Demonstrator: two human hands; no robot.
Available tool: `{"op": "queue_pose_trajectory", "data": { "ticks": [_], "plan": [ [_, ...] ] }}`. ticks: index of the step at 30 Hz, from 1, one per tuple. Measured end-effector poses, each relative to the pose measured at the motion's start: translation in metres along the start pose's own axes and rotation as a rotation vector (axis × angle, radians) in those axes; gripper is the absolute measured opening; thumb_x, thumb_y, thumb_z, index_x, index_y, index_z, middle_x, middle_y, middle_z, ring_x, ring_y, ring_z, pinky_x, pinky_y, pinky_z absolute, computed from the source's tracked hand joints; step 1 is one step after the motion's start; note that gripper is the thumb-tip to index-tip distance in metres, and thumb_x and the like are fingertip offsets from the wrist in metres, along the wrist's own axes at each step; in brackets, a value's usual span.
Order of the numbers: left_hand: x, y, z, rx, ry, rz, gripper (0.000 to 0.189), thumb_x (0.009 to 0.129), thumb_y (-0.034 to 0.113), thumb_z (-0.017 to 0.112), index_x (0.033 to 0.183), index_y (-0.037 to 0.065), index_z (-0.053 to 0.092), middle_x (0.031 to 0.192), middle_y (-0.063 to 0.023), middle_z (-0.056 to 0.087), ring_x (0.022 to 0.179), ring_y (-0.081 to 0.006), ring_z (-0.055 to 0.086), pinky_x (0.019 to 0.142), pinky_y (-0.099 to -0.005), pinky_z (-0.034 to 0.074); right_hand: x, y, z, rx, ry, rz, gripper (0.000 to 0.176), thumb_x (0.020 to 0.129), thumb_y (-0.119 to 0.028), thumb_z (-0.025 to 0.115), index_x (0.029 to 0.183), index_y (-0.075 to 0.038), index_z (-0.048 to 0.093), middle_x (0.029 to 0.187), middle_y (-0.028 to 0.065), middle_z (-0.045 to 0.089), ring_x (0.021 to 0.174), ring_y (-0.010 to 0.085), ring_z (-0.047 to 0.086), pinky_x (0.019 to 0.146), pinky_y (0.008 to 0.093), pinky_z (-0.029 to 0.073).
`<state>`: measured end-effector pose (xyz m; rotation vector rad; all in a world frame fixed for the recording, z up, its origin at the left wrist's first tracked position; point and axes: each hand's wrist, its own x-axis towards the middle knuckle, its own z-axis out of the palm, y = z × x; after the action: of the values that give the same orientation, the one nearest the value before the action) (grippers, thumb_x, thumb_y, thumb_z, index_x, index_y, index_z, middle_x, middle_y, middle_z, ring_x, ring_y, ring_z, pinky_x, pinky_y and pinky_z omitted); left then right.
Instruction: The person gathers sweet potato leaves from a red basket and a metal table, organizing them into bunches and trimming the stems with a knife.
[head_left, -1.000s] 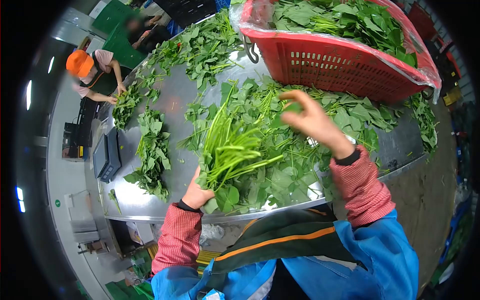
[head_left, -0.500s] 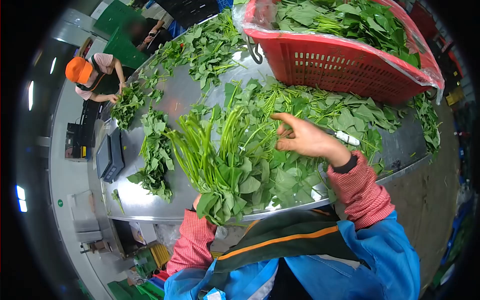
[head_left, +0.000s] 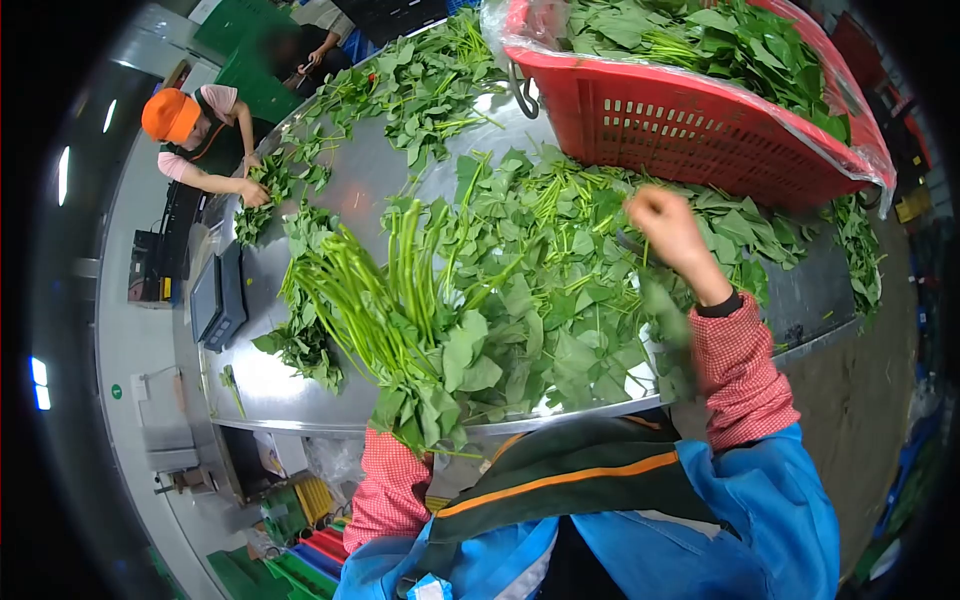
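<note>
A thick bunch of leafy green stems (head_left: 395, 300) stands up at the near table edge, cut ends upward and leaves hanging below. My left hand is hidden under its leaves; only the red checked sleeve shows, and the bunch rests in its grip. To the right, over loose leafy greens (head_left: 570, 270), is my right hand (head_left: 668, 235) with fingers curled closed. From it a blurred leafy stem (head_left: 660, 315) appears to hang. Whether anything else is in that hand I cannot make out.
A red plastic-lined crate (head_left: 680, 120) of greens stands on the metal table (head_left: 265, 385) at the back right. A dark scale (head_left: 220, 298) is at the left. Across the table, a person in an orange cap (head_left: 170, 117) handles greens; another person is behind.
My right hand has moved right and its spread fingers have closed; a blurred leafy stem now shows below it. The bunch has shifted slightly left. The white-handled tool is no longer visible.
</note>
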<state>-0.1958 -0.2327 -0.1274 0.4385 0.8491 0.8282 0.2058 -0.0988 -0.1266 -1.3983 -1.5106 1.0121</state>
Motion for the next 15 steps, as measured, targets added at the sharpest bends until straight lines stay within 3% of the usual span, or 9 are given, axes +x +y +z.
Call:
{"op": "queue_pose_trajectory", "data": {
  "ticks": [2,3,6,8,10,13,15],
  "plan": [
    [0.001,-0.002,0.000,0.000,-0.003,-0.003,0.054,0.087,0.012,0.065,0.136,0.005,0.045,0.129,-0.0081,0.054,0.112,-0.0203,0.056,0.097,-0.0346,0.046,-0.020,0.001,0.004,-1.159,-0.047,-0.301,0.032,0.083,-0.032,0.069,0.100,-0.005,0.063,0.075,0.0082,0.058,0.079,0.0200,0.058,0.069,0.0363,0.046],
    [0.001,-0.002,0.000,0.000,-0.003,-0.007,0.053,0.087,0.012,0.065,0.136,0.005,0.045,0.129,-0.0081,0.054,0.112,-0.0203,0.056,0.097,-0.0346,0.046,-0.021,-0.016,0.009,-1.116,-0.038,-0.293,0.042,0.077,-0.034,0.073,0.101,-0.002,0.062,0.092,0.0161,0.061,0.091,0.0289,0.058,0.079,0.0442,0.045],
    [0.003,-0.005,0.001,-0.004,-0.005,-0.016,0.053,0.087,0.012,0.064,0.136,0.005,0.045,0.129,-0.0081,0.054,0.112,-0.0203,0.056,0.097,-0.0346,0.046,-0.016,-0.052,0.028,-0.683,-0.240,-0.173,0.048,0.078,-0.035,0.074,0.110,-0.002,0.061,0.106,0.0140,0.059,0.098,0.0294,0.058,0.086,0.0425,0.045],
    [0.007,-0.006,0.002,-0.006,-0.010,-0.025,0.053,0.088,0.012,0.064,0.136,0.005,0.045,0.129,-0.0081,0.054,0.112,-0.0203,0.056,0.097,-0.0345,0.046,-0.011,-0.039,0.060,-0.090,-0.499,0.059,0.059,0.081,-0.042,0.071,0.121,-0.001,0.057,0.113,0.0141,0.059,0.107,0.0284,0.056,0.096,0.0407,0.042],
    [0.009,-0.007,0.003,-0.004,-0.017,-0.028,0.052,0.088,0.012,0.063,0.136,0.005,0.045,0.129,-0.0081,0.054,0.112,-0.0203,0.056,0.097,-0.0345,0.046,-0.018,-0.029,0.095,0.413,-0.569,-0.001,0.063,0.086,-0.046,0.064,0.128,-0.001,0.052,0.115,0.0174,0.061,0.108,0.0264,0.057,0.098,0.0368,0.042],
    [0.009,-0.009,0.002,-0.008,-0.014,-0.031,0.052,0.088,0.012,0.063,0.136,0.005,0.045,0.129,-0.0081,0.054,0.112,-0.0203,0.056,0.097,-0.0345,0.046,-0.027,-0.050,0.124,0.724,-0.526,-0.088,0.055,0.092,-0.043,0.056,0.127,-0.001,0.053,0.105,0.0182,0.064,0.101,0.0266,0.061,0.096,0.0371,0.044],
    [0.009,-0.008,0.003,-0.007,-0.014,-0.033,0.051,0.089,0.013,0.063,0.136,0.005,0.045,0.129,-0.0081,0.054,0.112,-0.0203,0.056,0.097,-0.0344,0.046,-0.023,-0.045,0.115,0.275,-0.563,-0.123,0.034,0.092,-0.029,0.056,0.111,-0.001,0.060,0.088,0.0119,0.062,0.090,0.0233,0.062,0.082,0.0348,0.048]
  ]
}}
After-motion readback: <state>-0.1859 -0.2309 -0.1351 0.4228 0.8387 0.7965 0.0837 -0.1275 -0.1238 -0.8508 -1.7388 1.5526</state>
